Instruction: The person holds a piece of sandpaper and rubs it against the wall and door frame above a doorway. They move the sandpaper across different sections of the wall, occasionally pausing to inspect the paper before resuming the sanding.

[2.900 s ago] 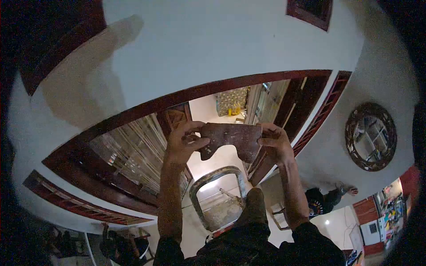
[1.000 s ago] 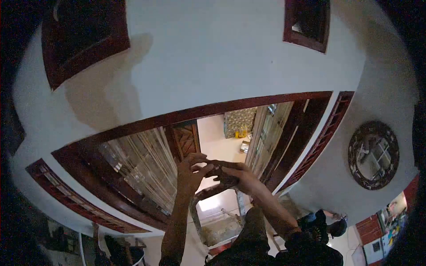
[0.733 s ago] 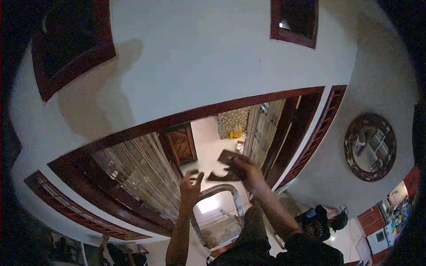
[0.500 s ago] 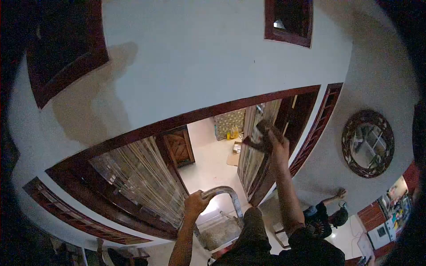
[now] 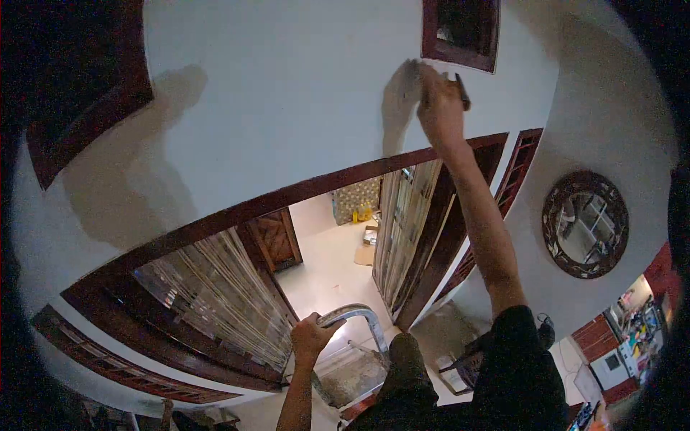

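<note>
My left hand [image 5: 307,337] is closed around the curved metal top rail [image 5: 363,312] of a stepladder. Below the rail shows the ladder's worn, dusty platform [image 5: 352,377]. High up, my right hand [image 5: 440,108] reaches to the pale wall [image 5: 287,86], just under a small dark-framed opening [image 5: 460,32]. Its fingers are closed on a dark hand tool [image 5: 462,92], whose exact kind I cannot make out; my hand hides most of it. The hand's shadow falls on the wall close to its left.
Under the wall is a wide doorway with a dark wooden frame [image 5: 287,194] and curtains [image 5: 223,287] at both sides. A round mirror [image 5: 586,224] hangs on the right wall. A cluttered counter [image 5: 640,330] stands at lower right.
My right hand has risen with the tool from in front of the doorway to the wall above it. My left hand keeps its hold on the rail. The view has shifted slightly.
</note>
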`<state>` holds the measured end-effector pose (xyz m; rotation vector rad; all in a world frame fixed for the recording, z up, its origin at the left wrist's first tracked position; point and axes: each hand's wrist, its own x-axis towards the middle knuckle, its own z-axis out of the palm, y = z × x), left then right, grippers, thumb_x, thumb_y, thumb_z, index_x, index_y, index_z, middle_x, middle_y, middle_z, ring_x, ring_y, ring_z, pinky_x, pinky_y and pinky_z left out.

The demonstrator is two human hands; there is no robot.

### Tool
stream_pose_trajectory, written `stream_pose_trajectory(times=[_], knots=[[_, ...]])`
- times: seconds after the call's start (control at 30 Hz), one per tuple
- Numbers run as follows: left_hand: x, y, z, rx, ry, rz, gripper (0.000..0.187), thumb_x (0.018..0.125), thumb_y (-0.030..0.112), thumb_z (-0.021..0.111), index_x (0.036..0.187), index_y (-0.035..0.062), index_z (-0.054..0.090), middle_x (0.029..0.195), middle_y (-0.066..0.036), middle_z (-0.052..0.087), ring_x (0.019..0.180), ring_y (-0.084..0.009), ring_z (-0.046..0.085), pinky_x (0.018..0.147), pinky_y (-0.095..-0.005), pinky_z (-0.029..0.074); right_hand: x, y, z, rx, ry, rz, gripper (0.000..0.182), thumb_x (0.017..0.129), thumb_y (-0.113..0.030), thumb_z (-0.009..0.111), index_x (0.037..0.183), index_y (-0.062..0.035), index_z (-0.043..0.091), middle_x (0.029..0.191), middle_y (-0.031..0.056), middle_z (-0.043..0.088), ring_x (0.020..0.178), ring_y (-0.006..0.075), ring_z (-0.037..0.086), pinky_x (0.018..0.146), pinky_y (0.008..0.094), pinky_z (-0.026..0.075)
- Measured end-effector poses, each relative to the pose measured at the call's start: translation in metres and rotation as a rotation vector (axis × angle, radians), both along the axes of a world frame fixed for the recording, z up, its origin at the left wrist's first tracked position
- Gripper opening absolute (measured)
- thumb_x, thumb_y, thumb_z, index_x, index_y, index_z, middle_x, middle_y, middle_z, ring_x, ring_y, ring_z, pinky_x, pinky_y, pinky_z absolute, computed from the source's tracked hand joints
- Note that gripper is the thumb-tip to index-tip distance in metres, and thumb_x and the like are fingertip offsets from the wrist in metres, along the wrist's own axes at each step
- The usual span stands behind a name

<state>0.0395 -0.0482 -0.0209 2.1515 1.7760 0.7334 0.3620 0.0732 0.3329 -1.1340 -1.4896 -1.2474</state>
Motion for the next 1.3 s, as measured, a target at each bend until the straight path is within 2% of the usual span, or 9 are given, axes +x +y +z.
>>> stream_pose_trajectory(times=[0.2,0.4,0.6,0.73,0.83,1.1,1.2,1.27,1.3], knots=[[-0.002,0.0,-0.003,0.029,-0.003,-0.023,0.064,0.062,0.065,0.072,0.069,0.0018,0.062,0.063,-0.019,0.062,0.061,-0.0353,0.063,0.057,-0.0445,0.05,-0.019,-0.003,-0.011,0.018,-0.037,0.033,0.045,0.08,0.001,0.054,0.125,-0.0046,0.053,0.122,0.0205,0.056,0.104,0.0348,0.06,0.093,0.0425,0.045],[-0.002,-0.001,-0.001,-0.072,-0.036,0.008,0.07,0.06,0.071,0.068,0.08,0.004,0.064,0.069,-0.018,0.064,0.066,-0.035,0.064,0.061,-0.0459,0.05,-0.023,-0.074,-0.002,-0.853,0.002,-0.439,0.031,0.091,-0.012,0.048,0.121,-0.0107,0.059,0.109,0.0196,0.063,0.095,0.0358,0.063,0.086,0.0456,0.049],[-0.001,-0.006,0.005,0.034,-0.074,-0.007,0.061,0.063,0.062,0.072,0.072,0.002,0.063,0.067,-0.018,0.064,0.062,-0.0341,0.063,0.057,-0.0427,0.05,0.001,-0.03,0.006,-0.188,0.135,0.084,0.033,0.082,-0.009,0.054,0.115,-0.0086,0.062,0.095,0.0178,0.066,0.079,0.0358,0.065,0.079,0.0423,0.052],[-0.003,-0.004,0.0,0.005,-0.068,-0.002,0.062,0.063,0.062,0.073,0.074,0.0016,0.063,0.069,-0.017,0.064,0.062,-0.0327,0.064,0.058,-0.0426,0.05,-0.002,-0.032,0.009,-0.387,0.568,0.414,0.029,0.086,-0.012,0.058,0.114,-0.0033,0.062,0.1,0.0171,0.067,0.081,0.0276,0.067,0.079,0.0358,0.053],[-0.002,0.0,-0.011,-0.038,-0.161,0.025,0.067,0.056,0.066,0.075,0.077,0.0027,0.065,0.066,-0.018,0.063,0.064,-0.0338,0.064,0.061,-0.0434,0.051,0.001,-0.047,-0.013,-0.551,0.966,1.179,0.029,0.09,-0.014,0.058,0.11,0.0074,0.058,0.1,0.0174,0.065,0.09,0.0229,0.065,0.08,0.0339,0.055],[-0.002,-0.005,0.001,0.014,-0.106,0.007,0.064,0.06,0.063,0.074,0.075,0.0014,0.064,0.067,-0.018,0.064,0.063,-0.0325,0.065,0.059,-0.042,0.052,0.009,-0.075,-0.035,-0.62,1.154,1.029,0.027,0.091,-0.015,0.056,0.11,0.0045,0.057,0.096,0.015,0.063,0.083,0.0218,0.065,0.074,0.034,0.057],[0.0,-0.005,0.008,-0.025,-0.08,0.028,0.065,0.059,0.064,0.074,0.076,0.0016,0.064,0.07,-0.019,0.064,0.064,-0.0331,0.065,0.06,-0.0429,0.052,0.004,-0.066,-0.028,-0.47,1.015,0.795,0.024,0.09,-0.013,0.056,0.109,-0.0002,0.062,0.092,0.0133,0.066,0.08,0.0264,0.065,0.069,0.0351,0.054],[0.002,-0.003,0.002,-0.072,-0.089,0.058,0.068,0.054,0.067,0.075,0.076,0.0035,0.064,0.07,-0.019,0.064,0.067,-0.034,0.064,0.062,-0.0448,0.051,0.008,-0.049,-0.022,-0.19,0.389,0.281,0.024,0.091,-0.013,0.054,0.107,0.0026,0.062,0.096,0.0145,0.065,0.086,0.0274,0.064,0.076,0.0359,0.052],[0.001,-0.001,-0.004,-0.056,-0.096,0.053,0.068,0.054,0.067,0.074,0.076,0.0035,0.064,0.071,-0.019,0.064,0.068,-0.0343,0.064,0.063,-0.0451,0.051,0.005,-0.038,-0.023,-0.116,0.359,0.221,0.025,0.089,-0.008,0.053,0.111,0.0024,0.061,0.1,0.0171,0.064,0.092,0.0337,0.061,0.083,0.0388,0.048]])
